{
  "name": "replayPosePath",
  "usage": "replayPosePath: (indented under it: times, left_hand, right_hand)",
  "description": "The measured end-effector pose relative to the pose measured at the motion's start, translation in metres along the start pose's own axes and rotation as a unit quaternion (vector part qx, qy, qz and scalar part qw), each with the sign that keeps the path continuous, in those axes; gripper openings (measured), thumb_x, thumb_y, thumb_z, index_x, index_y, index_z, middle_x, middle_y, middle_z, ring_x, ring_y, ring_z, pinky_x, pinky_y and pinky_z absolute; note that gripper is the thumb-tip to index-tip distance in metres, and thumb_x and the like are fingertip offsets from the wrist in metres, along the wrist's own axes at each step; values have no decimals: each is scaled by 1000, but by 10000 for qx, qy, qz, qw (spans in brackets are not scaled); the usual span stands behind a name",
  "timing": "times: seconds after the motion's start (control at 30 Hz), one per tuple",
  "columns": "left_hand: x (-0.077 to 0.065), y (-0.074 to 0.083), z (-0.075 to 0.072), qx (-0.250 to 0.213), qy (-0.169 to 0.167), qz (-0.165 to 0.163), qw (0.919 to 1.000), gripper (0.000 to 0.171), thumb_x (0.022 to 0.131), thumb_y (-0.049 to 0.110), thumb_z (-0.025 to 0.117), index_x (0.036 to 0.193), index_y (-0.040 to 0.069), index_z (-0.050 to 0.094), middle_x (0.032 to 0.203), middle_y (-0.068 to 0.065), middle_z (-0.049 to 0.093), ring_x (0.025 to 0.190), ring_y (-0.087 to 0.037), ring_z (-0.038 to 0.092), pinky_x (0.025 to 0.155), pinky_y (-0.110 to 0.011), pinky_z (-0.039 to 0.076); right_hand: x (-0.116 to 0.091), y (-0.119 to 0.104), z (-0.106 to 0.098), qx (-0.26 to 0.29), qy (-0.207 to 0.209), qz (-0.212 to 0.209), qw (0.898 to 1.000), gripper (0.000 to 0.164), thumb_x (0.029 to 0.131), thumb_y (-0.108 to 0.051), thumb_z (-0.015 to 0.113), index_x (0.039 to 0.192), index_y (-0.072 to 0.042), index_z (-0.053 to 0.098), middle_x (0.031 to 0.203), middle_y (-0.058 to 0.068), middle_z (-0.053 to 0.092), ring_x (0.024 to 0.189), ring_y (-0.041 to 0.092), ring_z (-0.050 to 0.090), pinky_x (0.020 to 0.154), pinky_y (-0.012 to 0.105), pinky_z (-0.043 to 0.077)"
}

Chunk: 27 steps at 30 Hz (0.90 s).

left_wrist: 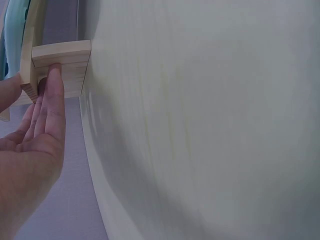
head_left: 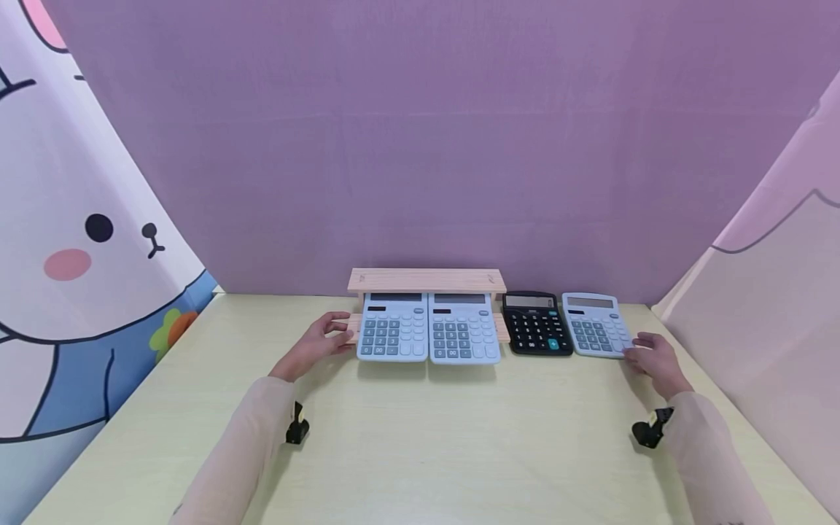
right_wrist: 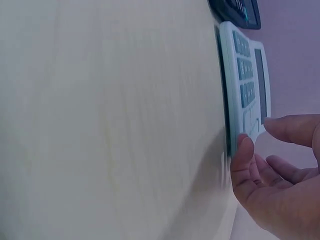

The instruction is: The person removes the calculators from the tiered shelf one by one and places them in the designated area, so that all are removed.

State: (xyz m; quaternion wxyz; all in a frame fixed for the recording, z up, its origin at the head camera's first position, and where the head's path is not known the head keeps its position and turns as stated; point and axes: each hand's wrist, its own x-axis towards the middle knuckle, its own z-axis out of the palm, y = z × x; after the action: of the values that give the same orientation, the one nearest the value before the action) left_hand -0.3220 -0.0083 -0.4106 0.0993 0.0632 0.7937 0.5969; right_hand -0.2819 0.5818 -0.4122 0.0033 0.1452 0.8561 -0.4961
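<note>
A pale wooden stand [head_left: 426, 280] holds two light blue calculators [head_left: 394, 328] [head_left: 464, 329] side by side, leaning back with their keys facing out. At the stand's left end is my left hand [head_left: 317, 344]; in the left wrist view its thumb and fingers grip either side of the front wooden rail [left_wrist: 29, 62]. On the table to the right, a black calculator [head_left: 538, 325] lies beside another light blue calculator [head_left: 596, 325]. My right hand [head_left: 652, 359] is at that blue one's lower right corner, its fingertips [right_wrist: 244, 142] right at the edge and its thumb near the display side.
The pale table [head_left: 433, 445] extends in front of the stand. Behind it rises a purple backdrop [head_left: 420, 146]. Cartoon-printed cloth [head_left: 79, 306] hangs at the left, and another cloth [head_left: 781, 313] borders the right. Small black devices [head_left: 297, 426] [head_left: 651, 430] sit at both wrists.
</note>
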Motion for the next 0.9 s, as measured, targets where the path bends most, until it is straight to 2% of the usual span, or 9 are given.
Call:
replayPosePath:
  times: [0.33, 0.47, 0.63, 0.9]
  left_hand:
    - [1, 0, 0, 16, 7, -13, 10000, 51, 92, 6, 51, 137, 2, 29, 127, -25, 41, 105, -30, 57, 92, -37, 51]
    - [2, -1, -1, 7, 1, -6, 10000, 51, 92, 6, 51, 138, 2, 28, 127, -25, 41, 106, -31, 56, 92, -37, 51]
    - [2, -2, -1, 33, 3, -3, 10000, 51, 92, 7, 51, 138, 2, 28, 128, -25, 41, 104, -28, 57, 92, -37, 51]
    - [2, -1, 0, 54, -1, -16, 10000, 51, 92, 7, 51, 138, 2, 28, 129, -25, 41, 106, -29, 56, 92, -37, 51]
  right_hand:
    - [-7, -9, 13, 217, -116, -339, 9991, 67, 88, -9, 51, 137, 15, 12, 138, 35, 24, 73, -6, 49, 69, 18, 55]
    - [-6, -9, 22, 330, -144, -576, 9977, 66, 85, -8, 52, 136, 13, 17, 130, 32, 33, 72, -7, 51, 68, 20, 56]
    - [-13, -18, 37, 336, -262, -851, 9955, 61, 84, -5, 53, 132, 14, 21, 127, 35, 35, 71, -8, 51, 67, 22, 56]
    - [-28, -32, 57, 342, -547, -1052, 9924, 55, 87, 0, 51, 132, 14, 23, 129, 37, 34, 73, 1, 56, 68, 25, 56]
